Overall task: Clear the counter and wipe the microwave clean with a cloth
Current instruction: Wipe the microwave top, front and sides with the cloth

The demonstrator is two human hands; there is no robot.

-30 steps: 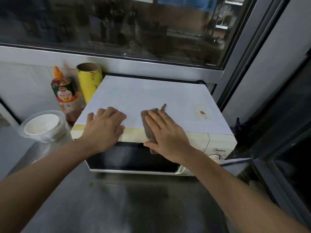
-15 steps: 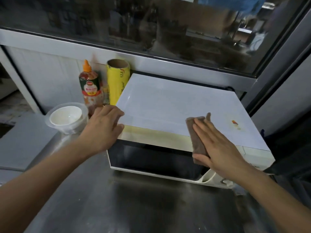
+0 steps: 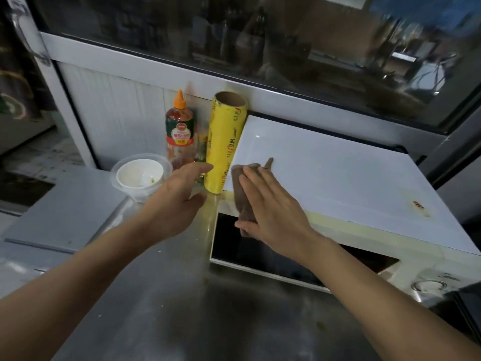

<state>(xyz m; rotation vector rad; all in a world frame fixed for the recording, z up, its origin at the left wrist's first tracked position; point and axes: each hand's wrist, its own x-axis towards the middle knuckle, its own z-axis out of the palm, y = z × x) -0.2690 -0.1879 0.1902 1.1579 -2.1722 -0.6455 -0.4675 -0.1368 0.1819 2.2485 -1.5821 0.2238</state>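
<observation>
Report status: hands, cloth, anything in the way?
Right hand flat on cloth at microwave front-left corner. Left hand open, near yellow wrap roll. Roll beside microwave.

Steel counter [image 3: 161,313] carries microwave [image 3: 338,178] (bottle [image 3: 179,131], roll [image 3: 225,142]).

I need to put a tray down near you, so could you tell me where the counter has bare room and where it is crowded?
The steel counter is bare in front of the microwave and under both forearms. The grey slab is bare left of the bowl. It is crowded at the microwave's left side: bowl, sauce bottle and yellow wrap roll stand close together, with the left hand among them.
</observation>
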